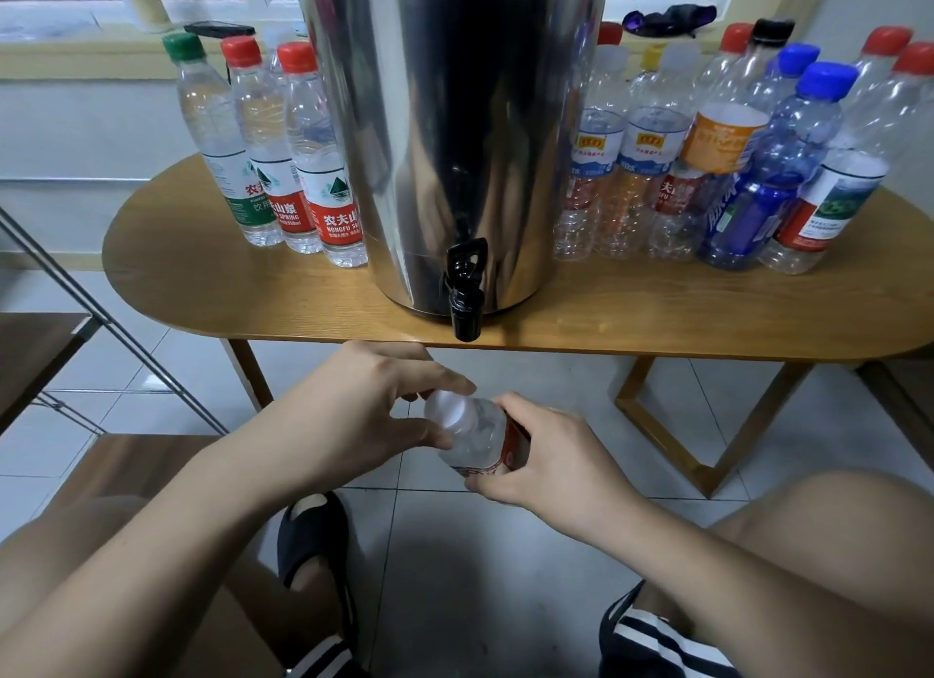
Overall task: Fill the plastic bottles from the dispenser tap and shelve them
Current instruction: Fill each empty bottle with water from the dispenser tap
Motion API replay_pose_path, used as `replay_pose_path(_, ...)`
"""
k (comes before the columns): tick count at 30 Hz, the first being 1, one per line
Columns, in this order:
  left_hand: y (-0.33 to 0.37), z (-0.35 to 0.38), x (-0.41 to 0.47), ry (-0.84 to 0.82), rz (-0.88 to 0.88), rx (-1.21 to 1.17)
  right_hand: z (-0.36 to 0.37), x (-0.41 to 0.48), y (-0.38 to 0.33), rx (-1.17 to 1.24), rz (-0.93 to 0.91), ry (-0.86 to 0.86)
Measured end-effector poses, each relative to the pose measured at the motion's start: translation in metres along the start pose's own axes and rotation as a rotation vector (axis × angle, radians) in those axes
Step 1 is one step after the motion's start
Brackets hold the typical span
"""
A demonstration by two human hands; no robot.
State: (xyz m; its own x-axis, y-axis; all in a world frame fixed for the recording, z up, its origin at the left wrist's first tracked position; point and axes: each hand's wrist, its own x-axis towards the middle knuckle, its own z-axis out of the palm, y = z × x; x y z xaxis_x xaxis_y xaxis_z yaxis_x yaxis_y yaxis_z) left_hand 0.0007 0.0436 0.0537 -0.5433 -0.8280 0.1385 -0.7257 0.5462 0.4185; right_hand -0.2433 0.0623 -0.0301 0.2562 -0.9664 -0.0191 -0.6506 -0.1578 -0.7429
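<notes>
Viewing from the head camera, we find the bottle (475,437) held below the table (252,293) edge, nearer us and lower than the tap (465,293), tilted with its cap (447,409) up and to the left. The right hand (551,455) wraps the labelled body, fingers clamped on it. The left hand (364,399) pinches the cap between thumb and forefinger. We cannot tell whether the cap is going on or coming off, nor the water level, since the hands cover much of the body.

Either way, we advise:
- Grip the body firmly without squeezing; thin plastic may spurt if full.
- Turn the cap squarely on its thread.
- Bring the neck upright.

Three bottles (298,147) stand left of the dispenser (455,121); a larger group (707,172) crowds its right.
</notes>
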Motion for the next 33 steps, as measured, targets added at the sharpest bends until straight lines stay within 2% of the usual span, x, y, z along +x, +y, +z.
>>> replay_pose_path(5,0.006,0.002,0.001,-0.005,-0.033,0.034,0.001,0.0,0.001,0.039,0.001,-0.002)
replay_pose_path(10,0.014,0.001,0.003,0.069,-0.091,0.063,0.004,0.0,-0.001,0.031,0.002,0.037)
replay_pose_path(15,0.018,0.002,0.005,0.055,-0.154,0.254,0.007,0.002,-0.002,-0.016,-0.028,0.061)
replay_pose_path(18,0.018,0.01,0.006,0.111,-0.161,0.362,0.006,0.002,-0.003,-0.031,-0.043,0.063)
replay_pose_path(21,0.014,0.009,0.007,0.122,-0.103,0.29,0.005,0.003,-0.002,-0.007,-0.015,0.048)
replay_pose_path(26,0.004,0.005,0.007,0.012,-0.005,0.053,0.001,0.005,0.0,0.067,0.031,0.022)
replay_pose_path(33,0.0,-0.001,0.004,-0.042,0.087,-0.062,-0.006,0.004,-0.003,0.115,0.02,-0.126)
